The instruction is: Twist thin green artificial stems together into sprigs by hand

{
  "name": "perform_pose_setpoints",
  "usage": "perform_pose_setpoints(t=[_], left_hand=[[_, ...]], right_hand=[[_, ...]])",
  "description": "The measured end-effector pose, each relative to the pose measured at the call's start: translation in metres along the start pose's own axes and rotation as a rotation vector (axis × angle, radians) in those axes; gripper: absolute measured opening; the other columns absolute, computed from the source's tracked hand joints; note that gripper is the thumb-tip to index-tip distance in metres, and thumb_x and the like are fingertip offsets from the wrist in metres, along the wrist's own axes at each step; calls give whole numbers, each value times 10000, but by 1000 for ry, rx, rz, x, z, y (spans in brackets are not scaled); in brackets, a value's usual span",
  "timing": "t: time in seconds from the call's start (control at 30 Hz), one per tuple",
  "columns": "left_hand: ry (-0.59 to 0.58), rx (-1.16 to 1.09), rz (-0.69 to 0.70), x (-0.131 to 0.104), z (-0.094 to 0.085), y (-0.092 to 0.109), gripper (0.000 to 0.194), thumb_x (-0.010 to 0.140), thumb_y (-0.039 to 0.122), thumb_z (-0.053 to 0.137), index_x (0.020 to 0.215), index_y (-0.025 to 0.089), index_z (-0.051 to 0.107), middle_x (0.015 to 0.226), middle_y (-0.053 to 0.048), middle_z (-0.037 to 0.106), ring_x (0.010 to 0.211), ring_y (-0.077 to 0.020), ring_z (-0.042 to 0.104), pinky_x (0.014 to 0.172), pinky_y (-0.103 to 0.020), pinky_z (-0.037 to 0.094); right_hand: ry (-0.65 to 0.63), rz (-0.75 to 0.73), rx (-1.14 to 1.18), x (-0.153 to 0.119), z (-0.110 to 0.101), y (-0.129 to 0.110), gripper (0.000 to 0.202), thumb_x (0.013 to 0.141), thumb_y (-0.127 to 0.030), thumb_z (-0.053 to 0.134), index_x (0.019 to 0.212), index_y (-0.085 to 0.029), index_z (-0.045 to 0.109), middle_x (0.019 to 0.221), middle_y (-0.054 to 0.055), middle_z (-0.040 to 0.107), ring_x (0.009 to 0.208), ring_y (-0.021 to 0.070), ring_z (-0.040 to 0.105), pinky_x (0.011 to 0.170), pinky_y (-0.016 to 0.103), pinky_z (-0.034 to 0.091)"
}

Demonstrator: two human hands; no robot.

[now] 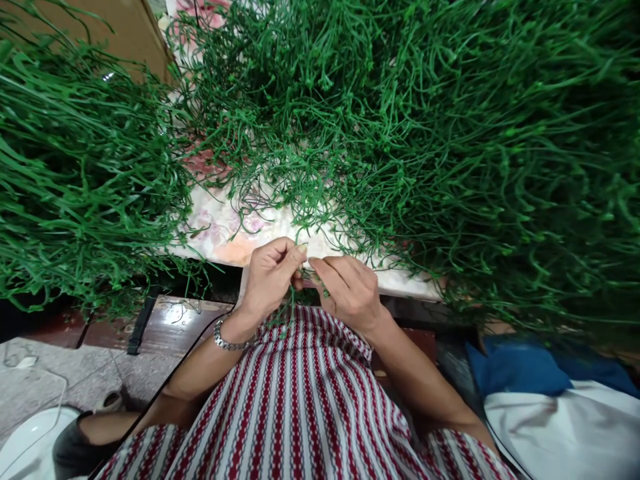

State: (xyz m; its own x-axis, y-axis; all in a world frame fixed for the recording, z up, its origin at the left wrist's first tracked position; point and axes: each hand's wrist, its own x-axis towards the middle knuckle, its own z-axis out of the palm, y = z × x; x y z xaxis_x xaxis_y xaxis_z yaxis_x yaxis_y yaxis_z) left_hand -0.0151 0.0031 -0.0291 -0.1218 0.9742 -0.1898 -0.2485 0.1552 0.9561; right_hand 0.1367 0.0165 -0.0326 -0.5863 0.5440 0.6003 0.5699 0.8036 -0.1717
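My left hand [273,277], with a metal watch [231,337] on its wrist, is closed in a pinch on thin green stems that hang down below it. Close beside it, my right hand [350,290] is closed too, thumb and finger together at the stems; what exactly it grips is too small to make out. Both hands are at the near edge of a table with a flowered cloth [235,247]. Beyond them lies a large heap of thin green stems [400,120], loose and tangled towards the hands.
Another green pile [85,173] fills the left side, before a cardboard box [115,33]. A wooden bench [185,320] stands below left. White and blue cloth [565,427] lies at lower right. Another person's leg [107,427] shows at lower left, near a white round object [37,440].
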Motion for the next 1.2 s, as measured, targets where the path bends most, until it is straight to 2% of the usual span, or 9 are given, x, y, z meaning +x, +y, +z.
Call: perform_pose_setpoints(t=[0.2,0.33,0.47,0.6,0.67,0.77,0.9,1.07,1.2], left_hand=[[47,-30,100,-2,3,2,290,758,365,643,587,154,539,490,48,485,440,-53,420,439,-175,335],[51,22,117,-2,0,3,266,743,362,658,596,155,578,516,34,513,481,-68,448,468,-191,351],[24,-43,142,-3,1,7,227,737,337,669,617,160,592,564,25,550,481,-65,459,464,-187,369],[-97,-303,35,-3,3,14,206,757,312,646,644,159,567,689,2,625,451,-46,451,424,-173,355],[-145,-403,-33,-3,3,15,216,763,313,635,646,154,546,675,0,621,431,-40,439,416,-168,351],[-219,-468,-145,-3,1,15,255,760,342,625,637,152,508,546,27,534,385,-36,389,394,-164,326],[-331,-477,-288,-4,1,16,309,736,343,644,590,148,453,444,58,404,339,-16,271,339,-140,228],[-353,-501,-353,-7,3,21,345,686,350,685,548,147,442,407,69,339,317,-4,209,314,-130,192],[-335,-557,-321,-13,5,21,344,714,355,661,554,157,429,429,69,331,319,-4,200,308,-128,215]], right_hand=[[-119,196,337,8,-2,-12,205,876,-302,504,972,-129,558,835,77,575,756,156,548,654,263,463],[-164,318,421,10,-4,-18,154,879,-298,499,907,-151,533,800,54,566,758,156,556,675,262,456],[-169,413,423,10,-5,-22,136,899,-275,455,832,-166,500,707,21,573,636,128,546,598,228,410],[-196,475,554,12,-8,-22,131,906,-283,449,842,-173,478,707,7,609,586,101,539,581,201,393],[-186,495,590,14,-10,-21,157,904,-293,453,802,-175,472,641,-14,576,536,88,494,547,192,369],[-217,488,652,14,-13,-16,209,903,-303,451,757,-163,502,568,-37,512,485,71,417,499,182,325],[-310,415,908,12,-15,-7,257,894,-325,477,752,-133,572,563,-38,515,477,54,392,483,167,315],[-382,438,1232,11,-15,0,297,857,-367,532,709,-117,590,562,-37,483,484,49,363,463,169,296],[-298,600,1441,10,-11,-4,310,801,-378,598,631,-130,526,519,-55,411,464,45,312,433,173,246]])
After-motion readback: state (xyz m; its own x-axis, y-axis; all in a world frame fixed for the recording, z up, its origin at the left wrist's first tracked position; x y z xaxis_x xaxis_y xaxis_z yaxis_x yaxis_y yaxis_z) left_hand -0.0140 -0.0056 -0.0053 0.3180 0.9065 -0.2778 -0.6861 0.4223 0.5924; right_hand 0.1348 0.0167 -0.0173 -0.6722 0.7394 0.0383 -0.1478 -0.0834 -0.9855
